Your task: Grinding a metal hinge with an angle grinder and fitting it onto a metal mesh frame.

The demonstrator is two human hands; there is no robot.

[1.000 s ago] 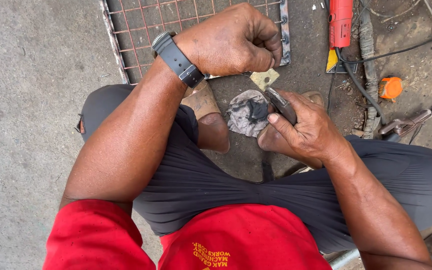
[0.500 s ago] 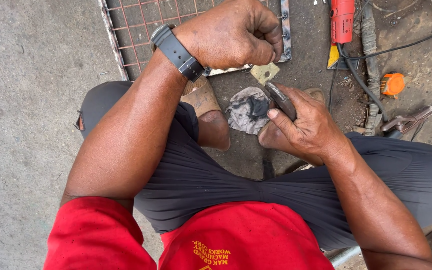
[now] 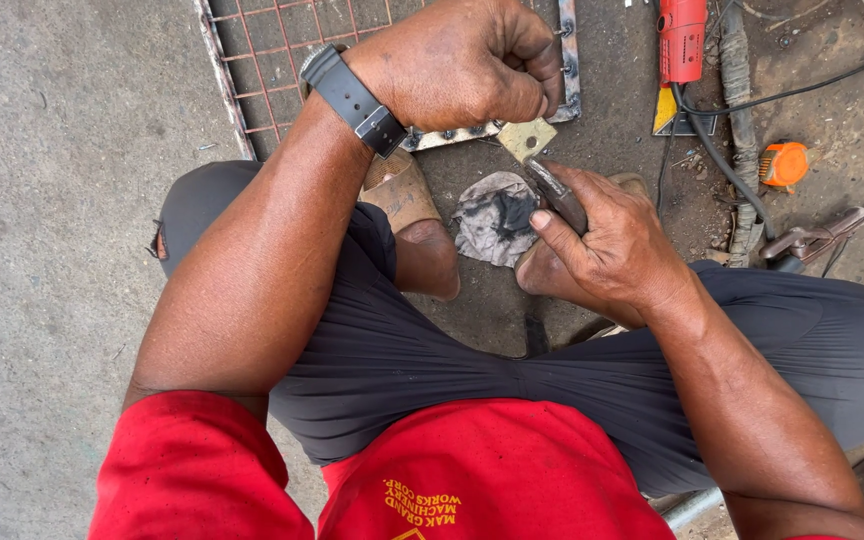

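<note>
the person squats over a concrete floor (image 3: 62, 200), seen from above, knees spread and both arms reaching toward the upper middle of the frame. the left hand (image 3: 462, 62), a dark watch (image 3: 352, 98) on its wrist, is clenched into a fist at the top centre; what it grips is hidden inside the fingers, so its contents cannot be told. just below and right of that fist sits a small square metal plate (image 3: 526, 138), pale yellowish with a hole in it, touching the fist's lower edge. the right hand (image 3: 607, 245), in the middle right of the frame, is closed around a dark, narrow tool (image 3: 557, 195) whose upper end meets the plate's lower corner; the thumb presses along the tool's side.

behind the hands, at the top of the frame, lies a wire mesh panel (image 3: 282, 45) with a metal frame. a crumpled grey rag (image 3: 495, 215) lies on the floor between the feet, just left of the right hand. in the upper right are a red power tool (image 3: 682, 38) with a black cable, and further right an orange tape measure (image 3: 785, 163). the red shirt (image 3: 472, 470) fills the bottom of the frame.
</note>
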